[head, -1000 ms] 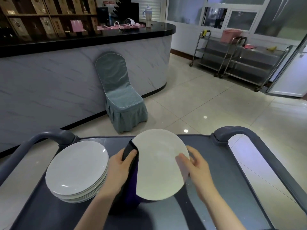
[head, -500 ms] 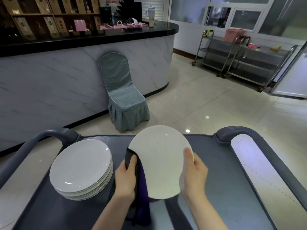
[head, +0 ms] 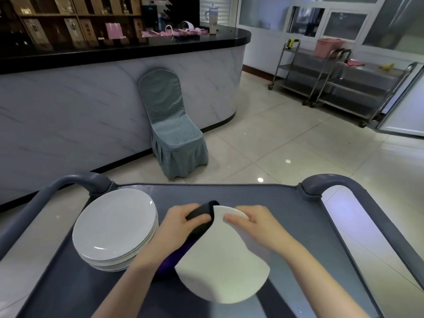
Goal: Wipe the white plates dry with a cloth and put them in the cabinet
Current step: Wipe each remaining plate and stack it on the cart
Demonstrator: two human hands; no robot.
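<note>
One white plate point(head: 220, 267) is held tilted above the grey cart top point(head: 286, 216), its back toward me. My right hand point(head: 257, 226) grips its far rim from the right. My left hand point(head: 181, 226) holds a dark purple cloth point(head: 199, 216) folded over the plate's upper left edge; the rest of the cloth hangs under the plate. A stack of several white plates point(head: 114, 228) sits on the cart's left side, beside my left wrist.
The cart's curved handles point(head: 330, 182) rise at both far corners. Beyond it are a covered teal chair point(head: 172, 129) against a marble-fronted counter point(head: 91, 106), tiled floor, and steel trolleys point(head: 339, 83) at the back right.
The plate has tipped down toward me and sunk lower. Both hands slid up its sides to the far rim, the left one carrying the cloth along the edge.
</note>
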